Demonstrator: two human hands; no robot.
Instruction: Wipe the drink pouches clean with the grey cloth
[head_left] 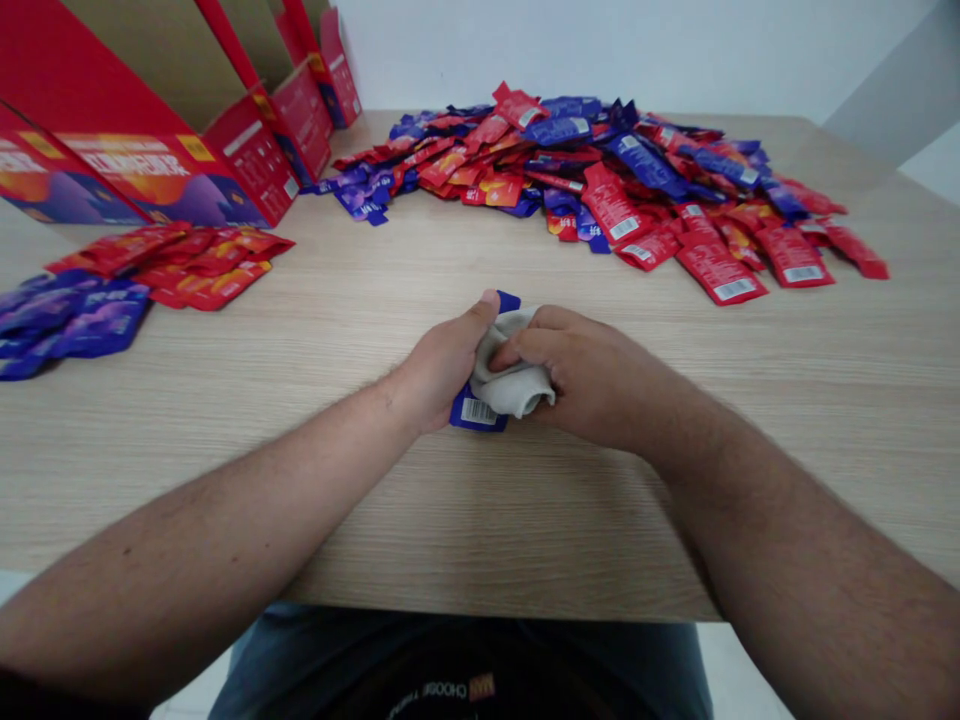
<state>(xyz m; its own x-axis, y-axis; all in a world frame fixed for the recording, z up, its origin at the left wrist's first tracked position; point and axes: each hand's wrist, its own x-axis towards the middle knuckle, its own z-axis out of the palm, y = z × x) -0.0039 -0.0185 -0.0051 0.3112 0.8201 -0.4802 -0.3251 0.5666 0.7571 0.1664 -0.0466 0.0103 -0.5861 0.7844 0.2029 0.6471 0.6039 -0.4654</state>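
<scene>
Pale cloth (521,393) against a blue packet (459,411)

The left hand (448,365) grips the blue packet by its side, thumb near the top end; its other fingers are mostly hidden. The right hand (589,365) pinches the bunched cloth against the packet's face, leaving a barcode end showing below. Both hands are over the middle of the bench (360,330), near its front edge. Behind them spreads a heap of red and blue packets (499,188). To the left lie a red stack (206,262) and a blue stack (94,315), touching, in front of open red boxes (135,158).
</scene>
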